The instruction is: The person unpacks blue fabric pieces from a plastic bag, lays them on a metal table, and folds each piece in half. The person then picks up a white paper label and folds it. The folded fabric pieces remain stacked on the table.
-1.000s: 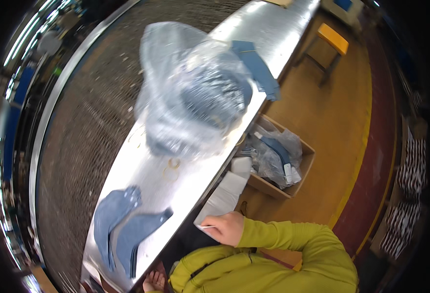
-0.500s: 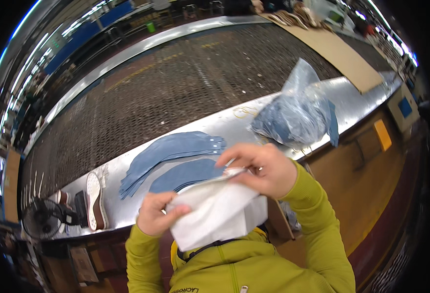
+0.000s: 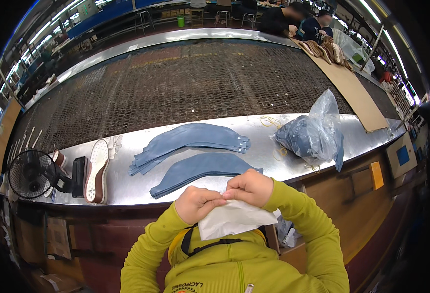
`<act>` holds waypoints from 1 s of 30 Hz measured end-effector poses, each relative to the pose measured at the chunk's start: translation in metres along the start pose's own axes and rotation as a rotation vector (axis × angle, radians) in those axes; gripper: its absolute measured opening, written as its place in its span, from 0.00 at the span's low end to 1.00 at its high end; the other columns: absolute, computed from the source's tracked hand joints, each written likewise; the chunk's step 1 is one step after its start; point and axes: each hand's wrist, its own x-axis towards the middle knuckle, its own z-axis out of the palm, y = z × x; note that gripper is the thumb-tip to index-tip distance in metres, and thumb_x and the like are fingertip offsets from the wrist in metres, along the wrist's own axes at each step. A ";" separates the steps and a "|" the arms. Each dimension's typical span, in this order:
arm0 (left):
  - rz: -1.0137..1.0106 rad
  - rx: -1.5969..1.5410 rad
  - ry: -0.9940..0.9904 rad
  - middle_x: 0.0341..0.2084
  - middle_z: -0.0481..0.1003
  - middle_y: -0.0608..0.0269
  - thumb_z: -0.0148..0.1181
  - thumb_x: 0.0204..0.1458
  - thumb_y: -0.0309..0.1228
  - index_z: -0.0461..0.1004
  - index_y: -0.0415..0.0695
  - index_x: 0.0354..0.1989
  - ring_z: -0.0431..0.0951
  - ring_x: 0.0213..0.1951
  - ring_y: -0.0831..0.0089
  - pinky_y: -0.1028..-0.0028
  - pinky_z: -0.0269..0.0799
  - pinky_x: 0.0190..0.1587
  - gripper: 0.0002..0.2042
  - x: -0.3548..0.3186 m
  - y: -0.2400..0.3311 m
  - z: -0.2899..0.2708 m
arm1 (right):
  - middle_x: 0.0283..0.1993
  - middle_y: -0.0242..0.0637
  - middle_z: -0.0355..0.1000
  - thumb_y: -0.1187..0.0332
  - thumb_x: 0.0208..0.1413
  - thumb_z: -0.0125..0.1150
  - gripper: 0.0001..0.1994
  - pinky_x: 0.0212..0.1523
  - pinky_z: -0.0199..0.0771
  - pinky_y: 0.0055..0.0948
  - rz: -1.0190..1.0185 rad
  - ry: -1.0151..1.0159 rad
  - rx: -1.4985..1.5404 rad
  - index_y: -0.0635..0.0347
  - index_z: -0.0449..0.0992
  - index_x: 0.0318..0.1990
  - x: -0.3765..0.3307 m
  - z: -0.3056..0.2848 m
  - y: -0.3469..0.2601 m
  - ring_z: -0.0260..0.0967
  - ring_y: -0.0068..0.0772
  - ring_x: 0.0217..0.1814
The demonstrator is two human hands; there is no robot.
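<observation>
White and papery, by the look of the creases: that's the sheet [image 3: 237, 220] I've got up close on my feed. Left hand [image 3: 195, 204] and right hand [image 3: 250, 188] are both pinched on its top edge, thumbs and fingers meeting near the middle. The fingertips hide each other a bit, so I can't tell how much is bunched under them, or whether it's one layer or a pouch.

My guess is it weighs next to nothing: soft, floppy, not too slippery, easy to crease or rip. From my remote seat I'd go for a light pinch nearer the two top corners, since holding it mid-edge probably leaves the bottom swinging.

Going outward from the sheet: the jacket [image 3: 225, 268] is right behind it, and the metal table [image 3: 266, 151] starts just beyond it. Past it lies the near stack [image 3: 200, 172] of blue pieces, then the far stack [image 3: 190, 138]. Off to its right is a clear bag [image 3: 324, 119] with blue showing through; off to its left, a sole [image 3: 98, 163], then a fan [image 3: 32, 173].
</observation>
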 end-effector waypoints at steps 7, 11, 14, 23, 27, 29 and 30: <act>-0.262 -0.276 -0.010 0.23 0.78 0.62 0.67 0.46 0.31 0.78 0.36 0.35 0.74 0.25 0.83 0.81 0.68 0.28 0.12 -0.041 -0.029 0.008 | 0.28 0.28 0.73 0.64 0.50 0.66 0.11 0.33 0.66 0.20 0.233 -0.120 0.429 0.64 0.76 0.30 -0.014 0.012 0.036 0.64 0.16 0.30; -0.428 -0.303 -0.204 0.24 0.78 0.59 0.69 0.44 0.37 0.78 0.38 0.35 0.76 0.27 0.80 0.77 0.71 0.32 0.15 -0.058 -0.052 0.013 | 0.27 0.38 0.73 0.63 0.48 0.67 0.12 0.35 0.68 0.27 0.215 0.029 0.234 0.63 0.76 0.31 -0.020 0.024 0.053 0.69 0.24 0.31; -0.599 -0.194 -0.171 0.21 0.77 0.59 0.68 0.45 0.40 0.78 0.37 0.33 0.75 0.26 0.80 0.76 0.69 0.30 0.17 -0.070 -0.075 0.032 | 0.28 0.43 0.74 0.63 0.49 0.66 0.12 0.35 0.69 0.29 0.286 0.194 0.000 0.63 0.75 0.32 -0.021 0.034 0.063 0.71 0.26 0.31; -0.070 0.615 0.123 0.22 0.76 0.59 0.60 0.45 0.26 0.75 0.44 0.27 0.78 0.29 0.61 0.67 0.72 0.34 0.02 -0.130 -0.160 0.032 | 0.26 0.32 0.71 0.68 0.52 0.63 0.09 0.30 0.67 0.21 0.255 0.899 0.143 0.65 0.73 0.32 -0.066 -0.006 0.095 0.65 0.18 0.28; -0.281 0.822 0.168 0.25 0.76 0.55 0.59 0.47 0.28 0.75 0.41 0.33 0.76 0.28 0.56 0.60 0.71 0.41 0.06 -0.158 -0.186 0.027 | 0.28 0.29 0.71 0.70 0.53 0.61 0.07 0.32 0.64 0.18 0.310 0.803 0.103 0.64 0.72 0.34 -0.079 0.009 0.090 0.63 0.15 0.29; -0.597 0.903 0.097 0.31 0.77 0.55 0.56 0.50 0.31 0.75 0.42 0.40 0.76 0.39 0.55 0.59 0.66 0.48 0.10 -0.162 -0.173 0.019 | 0.31 0.30 0.72 0.71 0.54 0.59 0.07 0.32 0.64 0.17 0.300 0.784 0.117 0.65 0.72 0.37 -0.081 0.017 0.089 0.64 0.15 0.32; -0.657 0.902 0.074 0.33 0.77 0.53 0.56 0.51 0.33 0.75 0.41 0.41 0.76 0.40 0.52 0.58 0.67 0.48 0.12 -0.166 -0.153 0.009 | 0.31 0.31 0.73 0.71 0.54 0.60 0.07 0.33 0.65 0.17 0.322 0.828 0.247 0.65 0.72 0.37 -0.081 0.019 0.088 0.65 0.15 0.32</act>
